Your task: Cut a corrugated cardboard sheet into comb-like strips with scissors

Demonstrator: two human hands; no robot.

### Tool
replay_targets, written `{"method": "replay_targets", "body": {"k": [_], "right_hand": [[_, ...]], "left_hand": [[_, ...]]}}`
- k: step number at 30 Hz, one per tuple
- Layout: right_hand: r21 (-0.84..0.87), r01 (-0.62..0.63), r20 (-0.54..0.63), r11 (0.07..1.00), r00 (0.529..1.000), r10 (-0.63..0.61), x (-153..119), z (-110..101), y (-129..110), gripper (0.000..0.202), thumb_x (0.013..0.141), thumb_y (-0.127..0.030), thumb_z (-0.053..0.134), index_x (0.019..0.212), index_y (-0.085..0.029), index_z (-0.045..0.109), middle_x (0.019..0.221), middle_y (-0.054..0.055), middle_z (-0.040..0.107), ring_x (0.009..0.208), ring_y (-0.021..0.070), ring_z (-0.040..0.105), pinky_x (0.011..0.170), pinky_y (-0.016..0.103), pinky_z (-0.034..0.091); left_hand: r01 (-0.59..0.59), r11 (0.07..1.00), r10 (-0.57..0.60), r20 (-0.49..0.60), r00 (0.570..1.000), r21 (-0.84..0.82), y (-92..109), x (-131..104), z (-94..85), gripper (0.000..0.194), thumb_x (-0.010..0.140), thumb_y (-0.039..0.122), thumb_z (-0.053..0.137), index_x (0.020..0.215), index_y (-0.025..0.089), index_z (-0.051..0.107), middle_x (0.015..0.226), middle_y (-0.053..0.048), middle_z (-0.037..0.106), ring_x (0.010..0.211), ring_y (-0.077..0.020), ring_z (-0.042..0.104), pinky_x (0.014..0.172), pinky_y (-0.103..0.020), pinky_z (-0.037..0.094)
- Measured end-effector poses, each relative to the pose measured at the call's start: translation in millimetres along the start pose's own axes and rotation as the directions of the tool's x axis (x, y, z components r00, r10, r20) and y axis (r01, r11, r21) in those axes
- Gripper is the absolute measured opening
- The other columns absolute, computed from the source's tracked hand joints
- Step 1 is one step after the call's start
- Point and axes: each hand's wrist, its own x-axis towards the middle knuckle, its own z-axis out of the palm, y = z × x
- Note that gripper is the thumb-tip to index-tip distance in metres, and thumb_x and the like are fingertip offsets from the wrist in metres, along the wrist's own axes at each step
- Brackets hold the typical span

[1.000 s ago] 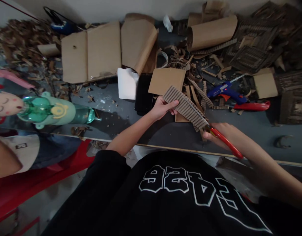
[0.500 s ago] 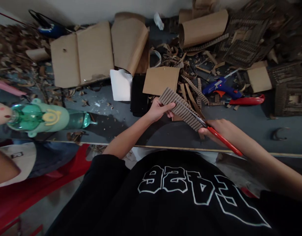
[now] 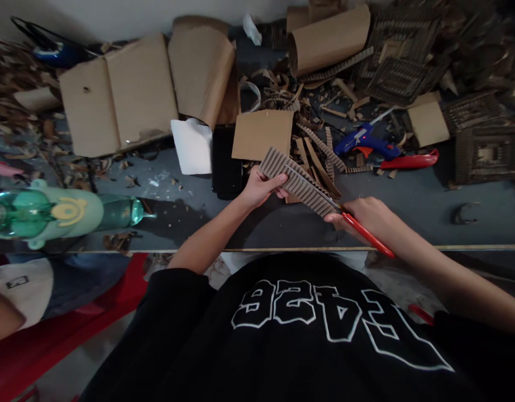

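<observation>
My left hand (image 3: 263, 187) pinches the upper left end of a corrugated cardboard strip (image 3: 297, 181), thumb on top of the ridges. In my right hand (image 3: 360, 218) is a pair of scissors with red handles (image 3: 368, 234). Their blades lie lengthwise along the strip, across its ridges, with the tip not far from my left thumb. My right fingers, partly hidden behind the handle, are also close to the strip's lower end. Under and behind the strip lie a flat tan cardboard piece (image 3: 261, 134) and loose narrow strips (image 3: 318, 159).
A blue glue gun (image 3: 368, 142) and a red-handled tool (image 3: 410, 160) lie to the right, near stacked square cardboard frames (image 3: 490, 153). A green bottle (image 3: 73, 212) lies at left. Cardboard sheets (image 3: 142, 89) and scraps cover the back. Another person's sleeve (image 3: 25, 287) shows at lower left.
My view has turned slightly, so the bench and its things sit further left. Both hands keep their hold on the strip and the scissors, with little visible change between them.
</observation>
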Motion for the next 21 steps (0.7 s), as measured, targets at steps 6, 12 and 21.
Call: {"method": "replay_targets", "body": {"k": [6, 12, 21], "right_hand": [[-0.095, 0.011, -0.001, 0.995, 1.000, -0.011, -5, -3, -4, 0.078, 0.084, -0.094, 0.033, 0.081, -0.021, 0.061, 0.082, 0.016, 0.071, 0.073, 0.0329, 0.069, 0.059, 0.036, 0.037], [-0.108, -0.012, 0.000, 0.994, 1.000, 0.012, 1, -7, -5, 0.076, 0.088, -0.090, 0.032, 0.070, -0.022, 0.059, 0.068, 0.015, 0.066, 0.068, 0.0329, 0.068, 0.059, 0.037, 0.037], [-0.029, 0.056, 0.045, 0.998, 0.998, -0.054, 0, -9, -2, 0.083, 0.078, -0.100, 0.034, 0.074, -0.021, 0.060, 0.073, 0.012, 0.068, 0.065, 0.0270, 0.066, 0.056, 0.032, 0.036]], "left_hand": [[0.015, 1.000, -0.012, 0.122, 0.993, -0.027, -2, -7, 5.2, 0.055, 0.060, 0.059, 0.094, 0.070, 0.013, 0.064, 0.053, 0.000, 0.069, 0.046, -0.0124, 0.069, 0.043, -0.016, 0.057], [0.020, 0.999, -0.016, 0.082, 0.997, -0.045, -3, -6, 6.5, 0.059, 0.055, 0.061, 0.094, 0.070, 0.014, 0.061, 0.053, 0.002, 0.069, 0.045, -0.0124, 0.069, 0.043, -0.016, 0.057], [0.073, 0.997, -0.069, 0.161, 0.984, -0.021, -7, -9, 11.8, 0.057, 0.058, 0.060, 0.093, 0.070, 0.013, 0.064, 0.054, 0.000, 0.070, 0.046, -0.0148, 0.070, 0.045, -0.018, 0.059]]}}
